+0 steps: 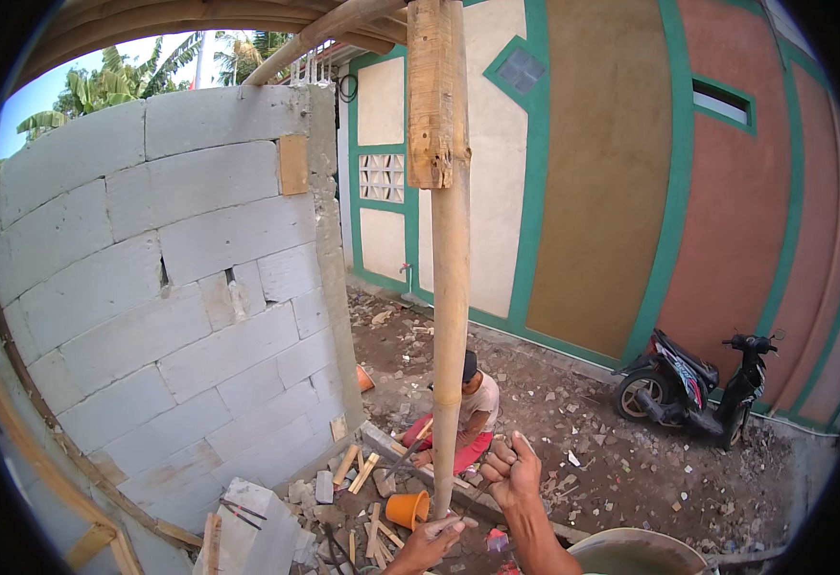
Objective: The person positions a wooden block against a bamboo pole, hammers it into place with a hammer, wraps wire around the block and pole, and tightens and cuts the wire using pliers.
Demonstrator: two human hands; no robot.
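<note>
Bamboo post [451, 316] upright, probably propping overhead poles [319, 40]; left hand [434, 544] near its foot, right hand [514, 476] curled, rightward; can't tell if either grips.

From here I see the person's left hand [428, 546] low in the centre of the frame, ungloved, a short stretch of bare wrist cut by the lower edge. The right hand [516, 477], just right of it, is bare too; its slim, uncovered forearm [543, 539] broadens toward the bottom.
</note>
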